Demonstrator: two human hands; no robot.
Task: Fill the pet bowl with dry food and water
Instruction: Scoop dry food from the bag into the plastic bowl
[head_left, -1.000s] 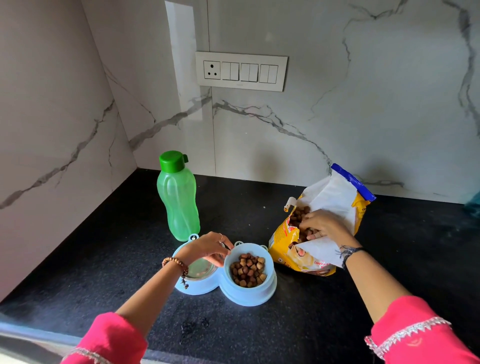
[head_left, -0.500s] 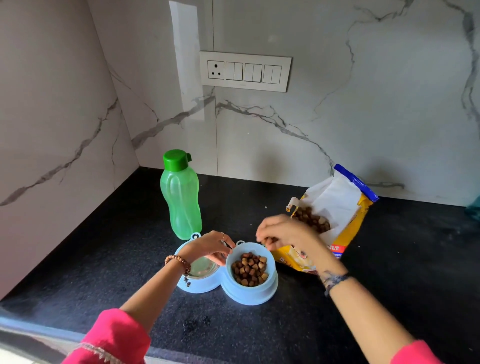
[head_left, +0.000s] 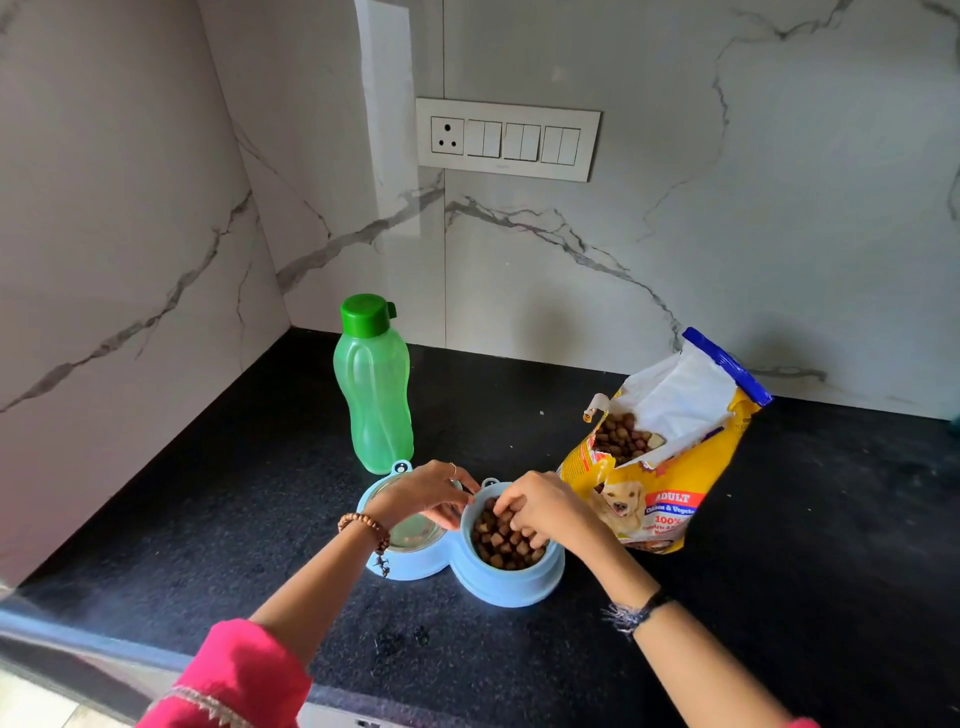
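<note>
I saw right hand (head_left: 545, 512) dropping kibble (head_left: 506, 545) into the bowl (head_left: 498, 587), its grip curled round pieces; left hand (head_left: 426, 493) pinched the rim. Water side (head_left: 415, 535) looked unfilled, bottle (head_left: 374, 384) capped.

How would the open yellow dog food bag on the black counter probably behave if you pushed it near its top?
The open yellow dog food bag looks floppy: its white-lined mouth is creased and sagging, so the top would likely buckle rather than slide. It leans, with brown kibble showing at the opening, so it may tip and spill. Its bulging base suggests some weight.
</note>
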